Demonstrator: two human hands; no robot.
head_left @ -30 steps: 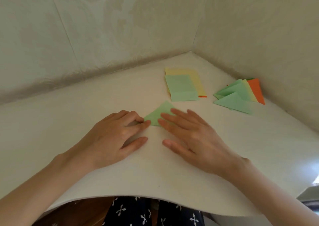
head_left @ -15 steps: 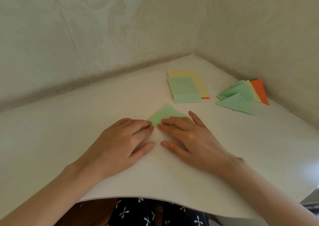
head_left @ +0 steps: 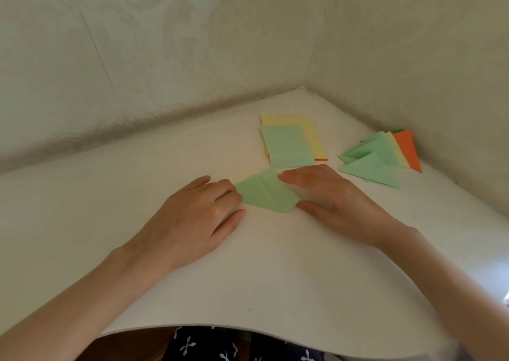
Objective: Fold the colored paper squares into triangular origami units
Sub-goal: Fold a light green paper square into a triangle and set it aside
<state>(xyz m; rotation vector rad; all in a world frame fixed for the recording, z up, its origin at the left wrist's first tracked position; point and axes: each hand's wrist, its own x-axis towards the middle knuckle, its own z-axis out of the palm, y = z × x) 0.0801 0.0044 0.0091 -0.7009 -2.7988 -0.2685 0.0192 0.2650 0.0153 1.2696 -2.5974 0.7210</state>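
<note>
A light green folded paper (head_left: 265, 194) lies flat on the white table (head_left: 248, 272), a four-sided shape with one crease running across it. My left hand (head_left: 198, 214) rests palm down, its fingertips touching the paper's left corner. My right hand (head_left: 333, 198) lies at the paper's right side, with the straight index finger along the far edge and the thumb at the near right corner. A stack of unfolded sheets (head_left: 289, 147) sits just behind, green on top of yellow. A pile of folded triangles (head_left: 377, 162), green, yellow and orange, lies to the right.
Wallpapered walls meet in a corner behind the table, close behind the stack and the triangle pile. The table's curved front edge (head_left: 248, 330) runs near my body, with dark patterned clothing below it.
The green piece was a triangle half covered by my fingers; now it shows as a wider four-sided shape with a crease. My hands have drawn apart to its left and right sides.
</note>
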